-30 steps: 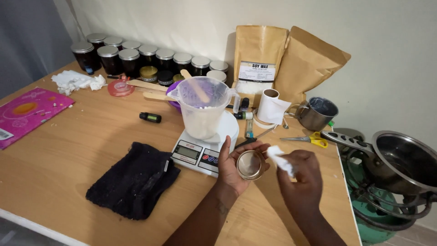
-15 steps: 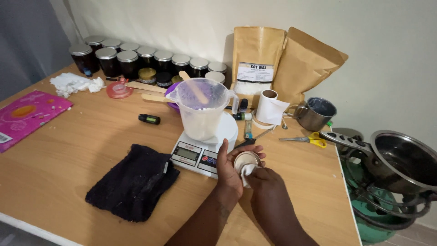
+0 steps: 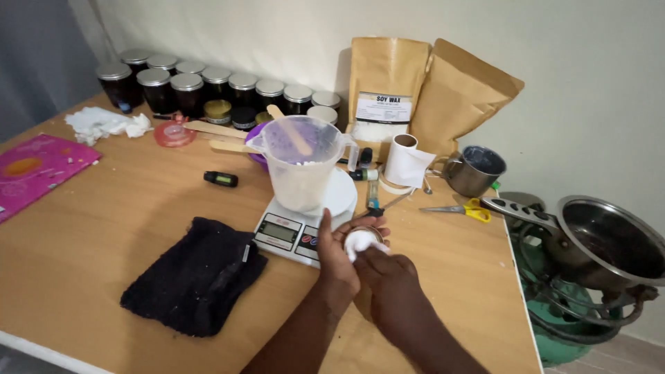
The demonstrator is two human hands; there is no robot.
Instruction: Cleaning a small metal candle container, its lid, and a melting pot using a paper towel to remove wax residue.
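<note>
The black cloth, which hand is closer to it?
Left. The left hand sits just right of the black cloth; the right hand is farther right, beyond it.

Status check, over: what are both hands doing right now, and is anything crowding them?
Left hand grips small round tin. Right hand presses white tissue into it. Kitchen scale with plastic jug close behind; black cloth off to the side.
</note>
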